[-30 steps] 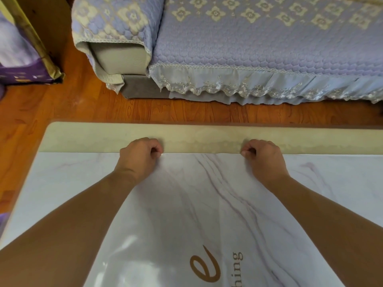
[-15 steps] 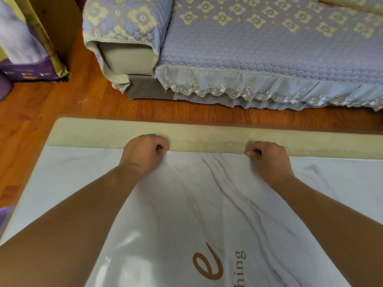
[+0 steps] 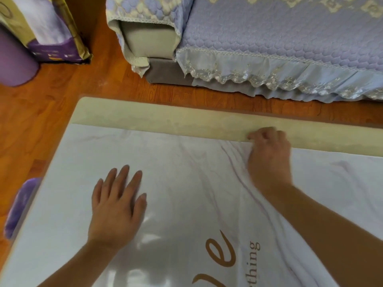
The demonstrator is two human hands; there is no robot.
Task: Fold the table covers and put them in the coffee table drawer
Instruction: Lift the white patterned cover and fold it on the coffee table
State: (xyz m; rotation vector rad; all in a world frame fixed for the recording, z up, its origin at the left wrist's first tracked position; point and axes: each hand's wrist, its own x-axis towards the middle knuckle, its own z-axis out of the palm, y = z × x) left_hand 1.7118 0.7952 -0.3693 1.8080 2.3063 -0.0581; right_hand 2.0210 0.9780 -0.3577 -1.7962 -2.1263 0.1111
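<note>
A glossy white table cover [image 3: 186,183] with faint purple marble veins and brown printed lettering lies spread over a low coffee table with a pale beige top [image 3: 165,119]. The cover leaves one strip of the beige top bare along the table's far edge, the side nearest the sofa. Soft creases run across the cover from that far edge toward the lettering.

The left hand [image 3: 118,206] lies flat on the cover, palm down, fingers straight and slightly spread, pointing toward the table's far edge. It holds nothing and sits well short of the cover's far hem, toward the table's left side.

The right hand [image 3: 269,154] is at the cover's far hem, right where white meets the bare beige strip. Its fingers are curled and pinch the hem, and the cover wrinkles just beside its knuckles. Both forearms reach in over the cover from the table's near side.

Beyond the table's far edge, across a band of orange-brown wooden floor [image 3: 51,112], stands a sofa draped in a quilted lavender cover with cream flower motifs and a lace frill [image 3: 279,42]. Off the table's far left corner stand a purple cylindrical object [image 3: 14,59] and a purple and yellow printed bag [image 3: 51,32]. A blurred purple object [image 3: 20,206] shows on the floor just beside the table's left edge.
</note>
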